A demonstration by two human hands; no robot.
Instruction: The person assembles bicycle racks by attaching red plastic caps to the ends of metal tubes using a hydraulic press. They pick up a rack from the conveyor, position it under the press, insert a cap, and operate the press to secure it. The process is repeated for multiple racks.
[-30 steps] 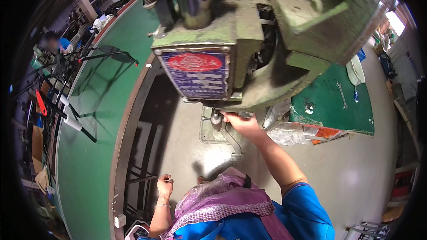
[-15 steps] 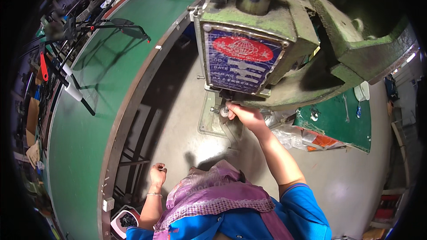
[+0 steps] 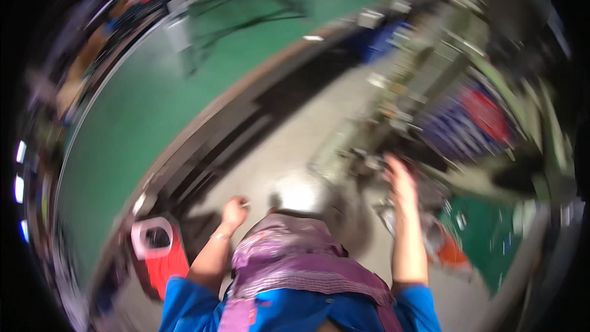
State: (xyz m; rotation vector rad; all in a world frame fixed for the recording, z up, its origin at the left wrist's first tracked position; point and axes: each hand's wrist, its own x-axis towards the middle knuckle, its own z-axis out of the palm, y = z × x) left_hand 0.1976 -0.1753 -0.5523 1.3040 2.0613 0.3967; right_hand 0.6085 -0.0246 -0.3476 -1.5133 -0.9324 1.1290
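The whole view is smeared by motion. My left hand [image 3: 234, 210] hangs at the left of my purple apron [image 3: 289, 246], its fingers curled closed. Something small and pale shows at its fingertips, too blurred to name. My right hand [image 3: 401, 183] is open, with fingers stretched out, next to the lower part of a green press-like machine [image 3: 445, 64]. It looks apart from the machine's parts and holds nothing I can see. A blue and red plate [image 3: 467, 120] is fixed on the machine's front.
A long green-topped bench [image 3: 147, 107] curves along the left and far side. A red bin with a pink rim [image 3: 136, 233] stands near its front edge. At the right is a green work surface [image 3: 485, 230], with an orange item [image 3: 453, 253] beside it.
My view has swung left, so the machine sits farther right. My right hand has let go of the rounded metal part under the machine, and its fingers have straightened. My left hand stays closed.
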